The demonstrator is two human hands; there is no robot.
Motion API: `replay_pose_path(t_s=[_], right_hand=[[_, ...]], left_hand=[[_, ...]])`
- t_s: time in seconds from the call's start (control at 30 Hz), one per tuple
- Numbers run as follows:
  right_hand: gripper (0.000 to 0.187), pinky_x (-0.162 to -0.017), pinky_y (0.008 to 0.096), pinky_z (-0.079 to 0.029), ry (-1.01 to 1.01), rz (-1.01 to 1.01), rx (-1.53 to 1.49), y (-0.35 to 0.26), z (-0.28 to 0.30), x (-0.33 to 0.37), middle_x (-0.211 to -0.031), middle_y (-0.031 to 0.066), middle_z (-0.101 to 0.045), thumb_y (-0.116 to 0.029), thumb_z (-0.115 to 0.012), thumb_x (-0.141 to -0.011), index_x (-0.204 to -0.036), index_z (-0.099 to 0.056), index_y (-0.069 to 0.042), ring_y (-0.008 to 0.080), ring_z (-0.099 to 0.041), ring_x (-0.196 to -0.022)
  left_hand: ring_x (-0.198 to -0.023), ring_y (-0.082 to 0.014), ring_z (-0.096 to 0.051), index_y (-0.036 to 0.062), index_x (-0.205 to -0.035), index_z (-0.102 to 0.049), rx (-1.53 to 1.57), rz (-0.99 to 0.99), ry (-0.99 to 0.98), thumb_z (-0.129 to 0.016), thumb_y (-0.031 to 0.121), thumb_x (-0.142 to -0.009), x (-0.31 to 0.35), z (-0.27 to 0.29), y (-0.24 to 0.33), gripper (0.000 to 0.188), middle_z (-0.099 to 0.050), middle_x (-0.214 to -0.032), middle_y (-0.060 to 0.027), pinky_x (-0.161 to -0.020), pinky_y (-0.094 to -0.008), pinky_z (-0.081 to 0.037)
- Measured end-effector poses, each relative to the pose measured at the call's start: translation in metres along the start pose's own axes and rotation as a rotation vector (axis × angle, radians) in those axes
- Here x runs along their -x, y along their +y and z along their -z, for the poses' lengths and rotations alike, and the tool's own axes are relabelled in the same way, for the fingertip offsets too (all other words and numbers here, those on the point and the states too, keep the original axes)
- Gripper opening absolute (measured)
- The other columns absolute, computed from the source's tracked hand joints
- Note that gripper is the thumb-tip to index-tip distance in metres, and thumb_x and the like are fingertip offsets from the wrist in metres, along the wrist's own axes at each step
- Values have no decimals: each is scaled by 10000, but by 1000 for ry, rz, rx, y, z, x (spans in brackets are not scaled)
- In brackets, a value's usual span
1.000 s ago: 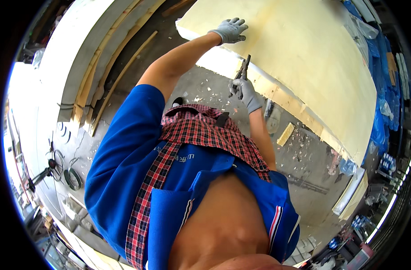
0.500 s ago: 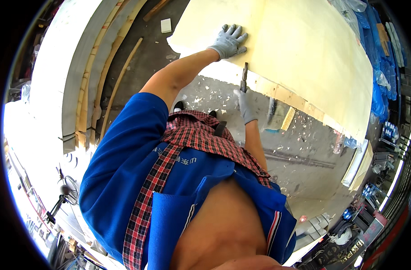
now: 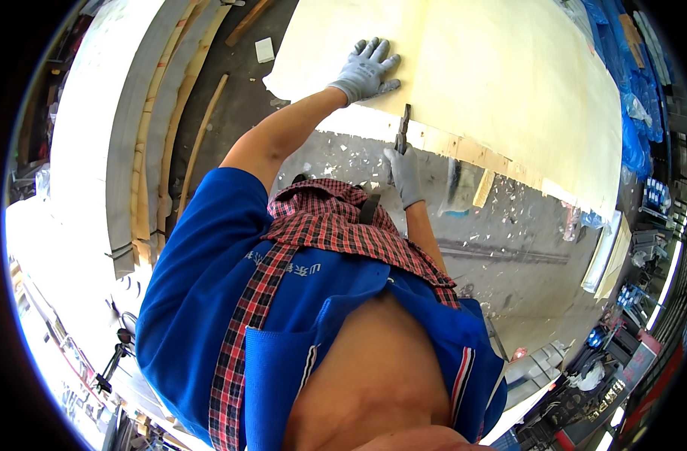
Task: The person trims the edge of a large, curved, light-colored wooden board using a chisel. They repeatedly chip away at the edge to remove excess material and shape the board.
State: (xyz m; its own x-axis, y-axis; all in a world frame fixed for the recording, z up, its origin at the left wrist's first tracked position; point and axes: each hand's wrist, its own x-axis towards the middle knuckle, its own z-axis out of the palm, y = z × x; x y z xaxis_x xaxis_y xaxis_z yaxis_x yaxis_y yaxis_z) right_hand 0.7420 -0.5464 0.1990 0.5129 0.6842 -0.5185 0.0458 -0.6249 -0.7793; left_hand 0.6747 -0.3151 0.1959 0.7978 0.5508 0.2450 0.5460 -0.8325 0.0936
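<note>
A large pale yellow sheet (image 3: 494, 83) stretches out before me, with a strip of wood along its near edge. My left hand (image 3: 363, 73), in a grey glove, lies flat on the sheet near its left part, fingers spread. My right hand (image 3: 406, 174), also gloved, is closed round the lower end of a dark narrow hand tool (image 3: 403, 129). The tool points away from me and its far end overlaps the sheet's near edge. Whether it touches the sheet I cannot tell, nor its exact kind.
Long stacked boards and panels (image 3: 125, 150) stand at my left, with a loose wood strip (image 3: 203, 143) beside them. Pale scraps litter the grey floor (image 3: 501, 255). Blue plastic sheeting (image 3: 635, 128) hangs at the right, and a white scrap (image 3: 264, 50) lies at the far left.
My left hand has shifted slightly left and stays flat on the sheet. My right hand and the tool have moved a little left. The view has shifted slightly as well.
</note>
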Motion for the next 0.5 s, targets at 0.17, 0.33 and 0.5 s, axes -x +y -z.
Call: replay_pose_path(t_s=[0.17, 0.33, 0.5], right_hand=[[260, -557, 361, -436, 83, 83, 136, 7, -2, -2, -660, 107, -585, -205, -625, -806, -878, -550, 34, 207, -564, -594], [234, -501, 329, -408, 95, 154, 124, 8, 2, -3, -648, 59, -565, -210, -629, -798, -837, -579, 15, 141, -498, -521], [257, -567, 380, -438, -9, 2, 116, 10, 1, -10, -674, 114, -595, -227, -608, -824, -890, -559, 16, 224, -574, -590]], left_hand=[[-1363, -362, -318, 181, -1375, -451, -18, -21, 35, -389, 612, -907, 1, 0, 0, 640, -360, -1460, -191, -1116, -470, -222], [-1360, -358, -323, 175, -1372, -454, -23, -30, 48, -388, 611, -907, -2, -3, -2, 641, -367, -1453, -192, -1111, -474, -226], [-1360, -351, -322, 167, -1377, -449, -40, -29, 41, -381, 609, -911, -4, -6, -3, 646, -369, -1451, -190, -1114, -475, -222]])
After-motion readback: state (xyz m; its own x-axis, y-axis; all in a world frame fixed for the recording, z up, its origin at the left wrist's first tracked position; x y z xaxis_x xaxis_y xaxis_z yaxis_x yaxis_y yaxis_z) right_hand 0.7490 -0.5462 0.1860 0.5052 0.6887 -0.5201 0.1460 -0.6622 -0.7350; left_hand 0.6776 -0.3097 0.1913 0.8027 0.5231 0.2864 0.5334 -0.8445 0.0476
